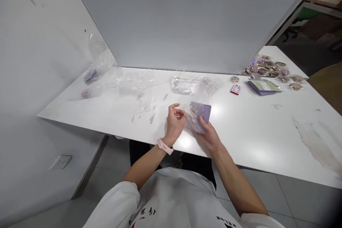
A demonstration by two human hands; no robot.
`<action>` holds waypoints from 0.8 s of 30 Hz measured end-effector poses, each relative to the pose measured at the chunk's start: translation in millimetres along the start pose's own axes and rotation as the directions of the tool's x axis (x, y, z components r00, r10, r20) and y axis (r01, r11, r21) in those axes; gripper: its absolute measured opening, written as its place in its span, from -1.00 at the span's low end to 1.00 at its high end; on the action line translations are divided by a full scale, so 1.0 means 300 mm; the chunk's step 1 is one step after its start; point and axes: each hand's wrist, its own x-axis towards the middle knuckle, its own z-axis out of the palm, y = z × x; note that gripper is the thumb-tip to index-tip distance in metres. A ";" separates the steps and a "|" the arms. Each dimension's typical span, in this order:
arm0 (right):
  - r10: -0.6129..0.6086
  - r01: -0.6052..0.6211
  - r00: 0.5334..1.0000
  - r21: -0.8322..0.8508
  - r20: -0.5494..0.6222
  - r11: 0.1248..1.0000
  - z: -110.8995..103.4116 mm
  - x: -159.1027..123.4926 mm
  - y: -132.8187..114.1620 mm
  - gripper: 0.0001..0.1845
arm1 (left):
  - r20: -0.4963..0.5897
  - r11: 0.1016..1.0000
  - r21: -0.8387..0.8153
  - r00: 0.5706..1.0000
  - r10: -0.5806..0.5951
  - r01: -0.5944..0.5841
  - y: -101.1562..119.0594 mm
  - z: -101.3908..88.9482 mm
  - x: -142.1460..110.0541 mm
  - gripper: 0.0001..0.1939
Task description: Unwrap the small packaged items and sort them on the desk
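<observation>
Table (248, 124) Held Handwork Caught Midway

White and scuffed in patches, it ran along the foot of a tall grey panel (171, 17). Crumpled plastic sheeting (136, 83) spread across its left side, while a pile of small wrapped goods (269, 66) sat at the far right, those pieces seemingly bagged and done. A shiny plastic pouch (183, 84) lay at the back, and a stack of flat packets (263, 87), green over purple, rested in front of the pile. Near the front edge, the right hand (210, 137) gripped a purple packet (203, 109), thumb across its face. The left hand (175, 121), just beside it, appeared to pinch a clear bag (191, 118) that covered part of the packet. That piece looked unfinished: the bag was loose and bunched, and whether the packet was sliding in or out could not be told. Farther back lay a red-and-white box (235, 89) and, smallest of all, a round piece (234, 79).
</observation>
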 end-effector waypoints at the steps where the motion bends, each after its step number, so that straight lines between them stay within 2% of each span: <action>1: -0.025 0.025 0.999 0.023 -0.028 0.999 -0.005 0.003 0.000 -0.63 | -0.016 0.999 -0.037 1.000 -0.003 0.002 -0.003 -0.014 0.006 -0.51; 3: -0.080 0.084 0.994 0.055 -0.079 0.995 -0.018 0.009 0.001 -0.62 | -0.039 0.997 -0.069 0.998 0.039 -0.042 0.003 -0.041 0.009 -0.57; 5: -0.106 0.111 0.987 0.035 -0.118 0.993 -0.030 0.014 0.009 -0.61 | -0.020 0.990 -0.015 0.990 0.140 -0.140 0.025 -0.061 0.002 -0.56; 7: -0.088 0.087 0.986 -0.018 -0.142 0.996 -0.035 0.017 0.021 -0.60 | 0.071 0.959 0.105 0.964 0.257 -0.264 0.057 -0.068 -0.008 -0.40; 9: -0.071 0.064 0.985 -0.048 -0.159 0.997 -0.035 0.018 0.033 -0.58 | 0.232 0.906 0.208 0.918 0.321 -0.369 0.083 -0.067 -0.020 -0.26; 11: -0.083 0.080 0.983 -0.024 -0.165 0.997 -0.035 0.023 0.034 -0.57 | 0.380 0.858 0.272 0.867 0.321 -0.437 0.091 -0.066 -0.037 -0.41; 13: -0.111 0.121 0.976 0.046 -0.185 0.992 -0.043 0.032 0.023 -0.59 | 0.470 0.809 0.321 0.824 0.315 -0.492 0.077 -0.078 -0.064 -0.66; 14: -0.117 0.137 0.974 0.090 -0.196 0.987 -0.049 0.038 0.012 -0.61 | 0.513 0.780 0.345 0.801 0.310 -0.523 0.065 -0.090 -0.081 -0.73; 15: -0.114 0.143 0.973 0.134 -0.202 0.981 -0.057 0.043 0.000 -0.62 | 0.565 0.748 0.366 0.771 0.294 -0.553 0.053 -0.105 -0.099 -0.74; 17: -0.093 0.137 0.972 0.201 -0.217 0.970 -0.072 0.051 -0.022 -0.65 | 0.696 0.707 0.376 0.686 0.211 -0.599 0.036 -0.141 -0.130 -0.69; 18: -0.075 0.123 0.974 0.218 -0.216 0.968 -0.078 0.053 -0.031 -0.65 | 0.743 0.712 0.372 0.651 0.156 -0.595 0.034 -0.158 -0.140 -0.67; 19: -0.059 0.107 0.976 0.224 -0.210 0.969 -0.081 0.053 -0.038 -0.66 | 0.759 0.740 0.368 0.641 0.111 -0.563 0.037 -0.172 -0.144 -0.65; 20: -0.046 0.092 0.978 0.222 -0.204 0.971 -0.083 0.053 -0.042 -0.66 | 0.739 0.785 0.364 0.668 0.084 -0.501 0.045 -0.182 -0.141 -0.66; 21: -0.035 0.078 0.980 0.214 -0.198 0.974 -0.082 0.051 -0.043 -0.65 | 0.676 0.837 0.359 0.733 0.071 -0.412 0.054 -0.189 -0.132 -0.70; 23: -0.022 0.054 0.985 0.186 -0.170 0.981 -0.075 0.046 -0.043 -0.62 | 0.455 0.926 0.314 0.889 0.046 -0.208 0.075 -0.191 -0.096 -0.82; 24: -0.018 0.044 0.988 0.170 -0.151 0.984 -0.070 0.044 -0.042 -0.59 | 0.340 0.955 0.270 0.940 0.024 -0.122 0.083 -0.188 -0.072 -0.86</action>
